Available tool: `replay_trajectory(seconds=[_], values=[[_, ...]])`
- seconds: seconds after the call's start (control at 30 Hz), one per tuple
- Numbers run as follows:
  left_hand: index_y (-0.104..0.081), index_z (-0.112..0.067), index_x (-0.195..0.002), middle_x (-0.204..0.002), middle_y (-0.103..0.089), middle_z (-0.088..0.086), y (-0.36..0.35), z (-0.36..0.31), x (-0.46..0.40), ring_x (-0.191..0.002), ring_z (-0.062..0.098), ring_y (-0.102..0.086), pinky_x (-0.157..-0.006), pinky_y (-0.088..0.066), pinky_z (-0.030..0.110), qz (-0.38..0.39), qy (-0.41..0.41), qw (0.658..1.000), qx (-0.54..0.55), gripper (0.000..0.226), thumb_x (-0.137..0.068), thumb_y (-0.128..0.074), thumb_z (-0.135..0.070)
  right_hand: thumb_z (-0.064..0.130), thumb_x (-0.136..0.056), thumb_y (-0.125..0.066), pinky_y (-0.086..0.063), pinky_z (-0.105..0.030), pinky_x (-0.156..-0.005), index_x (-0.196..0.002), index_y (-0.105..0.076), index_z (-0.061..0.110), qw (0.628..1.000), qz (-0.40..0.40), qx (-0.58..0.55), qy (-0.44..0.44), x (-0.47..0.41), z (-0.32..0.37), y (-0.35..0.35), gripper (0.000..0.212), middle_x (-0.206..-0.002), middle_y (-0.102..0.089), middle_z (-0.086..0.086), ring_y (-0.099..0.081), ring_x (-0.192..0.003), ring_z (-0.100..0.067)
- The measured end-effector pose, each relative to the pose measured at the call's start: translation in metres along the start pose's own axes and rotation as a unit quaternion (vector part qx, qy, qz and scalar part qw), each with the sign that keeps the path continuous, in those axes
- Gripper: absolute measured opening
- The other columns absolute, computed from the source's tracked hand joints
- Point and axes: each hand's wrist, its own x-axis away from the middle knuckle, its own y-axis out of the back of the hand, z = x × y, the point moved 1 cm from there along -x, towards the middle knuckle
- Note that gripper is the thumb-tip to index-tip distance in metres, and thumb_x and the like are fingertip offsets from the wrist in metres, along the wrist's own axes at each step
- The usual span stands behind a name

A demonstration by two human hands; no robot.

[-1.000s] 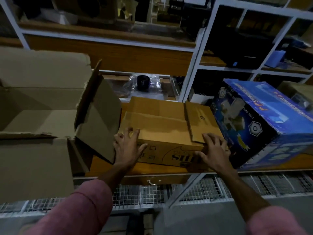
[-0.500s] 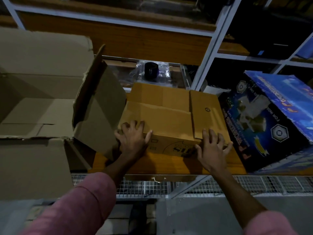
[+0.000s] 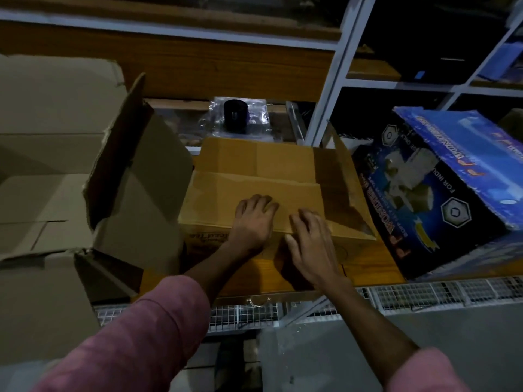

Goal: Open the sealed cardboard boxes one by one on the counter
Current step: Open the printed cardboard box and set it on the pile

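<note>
A: Where's the brown box (image 3: 254, 176)?

B: I see it mid-counter (image 3: 368, 264), at 12 o'clock from both hands. Left hand (image 3: 252, 222) flat, fingers loose on its near top flap; right hand (image 3: 308, 239) beside it at 3 o'clock, spread, gripping nothing.

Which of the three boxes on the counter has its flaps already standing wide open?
The large grey-brown box at the left: its flaps stand up. The tan middle box under both hands has flaps lying flat, and the blue printed box looks closed.
</note>
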Motion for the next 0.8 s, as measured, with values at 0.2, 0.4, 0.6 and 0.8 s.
replay_trajectory(seconds=[0.2, 0.4, 0.6, 0.8], values=[[-0.04, -0.03, -0.147, -0.141, -0.039, 0.01, 0.008, -0.018, -0.032, -0.13, 0.031, -0.035, -0.106, -0.029, 0.062, 0.065, 0.008, 0.996, -0.052, 0.054, -0.096, -0.04, -0.048, 0.053, -0.104, -0.032, -0.046, -0.056, -0.098, -0.159, -0.017, 0.016, 0.989, -0.002, 0.048, -0.143, -0.032, -0.057, 0.035, 0.068, -0.166, -0.011, -0.019, -0.042, -0.136, -0.043], [-0.048, -0.032, -0.143, -0.133, -0.047, 0.007, -0.005, -0.007, -0.034, -0.118, 0.028, -0.043, -0.096, -0.033, 0.053, 0.004, -0.011, 0.996, -0.091, 0.064, -0.091, -0.024, -0.059, 0.058, -0.098, -0.015, -0.007, -0.056, -0.122, -0.15, -0.034, 0.005, 0.964, 0.02, 0.155, -0.217, -0.036, -0.126, 0.046, 0.077, -0.16, -0.023, -0.028, -0.006, -0.152, -0.042], [-0.048, -0.03, -0.144, -0.142, -0.047, 0.008, -0.006, -0.019, -0.038, -0.128, 0.031, -0.04, -0.103, -0.031, 0.057, -0.012, 0.056, 0.996, -0.069, 0.06, -0.092, -0.031, -0.057, 0.063, -0.102, -0.018, -0.001, -0.056, -0.121, -0.148, -0.04, 0.012, 0.962, 0.054, 0.181, -0.199, -0.048, -0.137, 0.036, 0.072, -0.161, -0.025, -0.022, -0.005, -0.152, -0.043], [-0.049, -0.031, -0.143, -0.143, -0.047, 0.007, -0.009, -0.021, -0.043, -0.13, 0.031, -0.04, -0.104, -0.029, 0.058, -0.022, 0.061, 0.995, -0.072, 0.06, -0.092, -0.032, -0.058, 0.063, -0.102, -0.018, -0.001, -0.055, -0.122, -0.146, -0.042, 0.014, 0.961, 0.063, 0.19, -0.19, -0.051, -0.148, 0.034, 0.071, -0.163, -0.022, -0.021, -0.005, -0.152, -0.041]])
